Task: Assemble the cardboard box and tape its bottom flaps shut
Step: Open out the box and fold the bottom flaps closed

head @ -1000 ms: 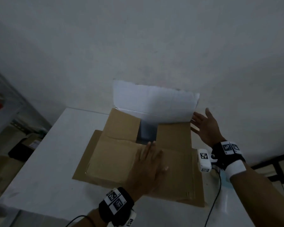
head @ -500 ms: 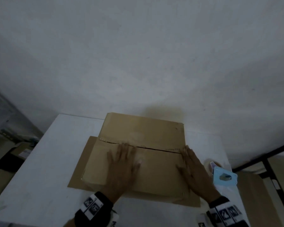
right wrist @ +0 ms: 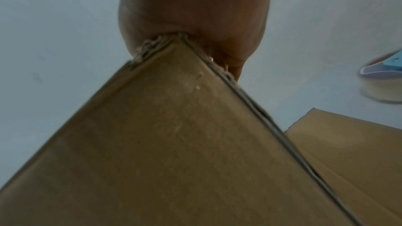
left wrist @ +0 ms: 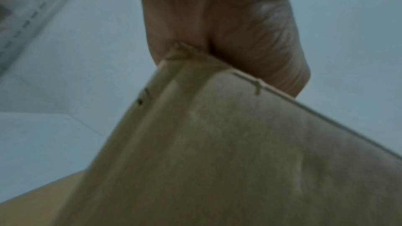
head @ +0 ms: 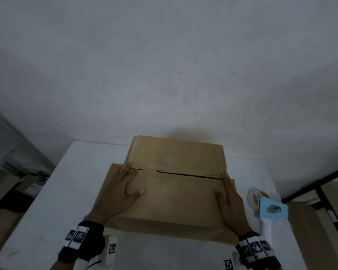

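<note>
A brown cardboard box (head: 176, 184) stands on the white table (head: 53, 201) with its two long flaps folded flat, a thin dark seam (head: 183, 173) running between them. My left hand (head: 121, 191) lies flat on the near flap at its left end, fingers straight and reaching the seam. My right hand (head: 230, 199) presses flat along the box's right edge. In the wrist views each palm (left wrist: 217, 23) (right wrist: 191, 9) bears down on a box corner (left wrist: 178, 49) (right wrist: 176, 39). A tape dispenser (head: 269, 209), light blue with a white handle, lies on the table right of the box.
The box's lower flaps (head: 109, 176) splay out flat on the table around its base. A white wall (head: 164, 65) stands right behind the table. Cardboard and dark items (head: 16, 193) sit on the floor at the left, and a black frame (head: 310, 186) at the right.
The far white-faced flap has been folded down shut. My right hand came down from the raised flap onto the box's right edge; my left hand slid leftward along the near flap.
</note>
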